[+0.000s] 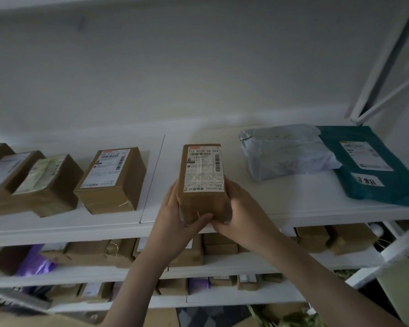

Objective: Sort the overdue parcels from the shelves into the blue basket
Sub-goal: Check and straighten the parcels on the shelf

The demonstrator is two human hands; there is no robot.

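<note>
Two bare forearms reached up from below, the left hand point(175, 208) and right hand point(240, 208) clasping the near end of a brown box point(202, 175), fingers curled round its sides and thumbs meeting on its front face. The box lay label up at the front edge of the white top shelf point(281, 197), near a seam between panels. Left of the box sat a row of cartons point(111, 182); right of it, past bare shelf, a grey mailer point(286, 152) overlapped a teal mailer point(373, 166). Below the box, lower shelves point(246, 263) were packed with parcels. A white wall rose behind it.
</note>
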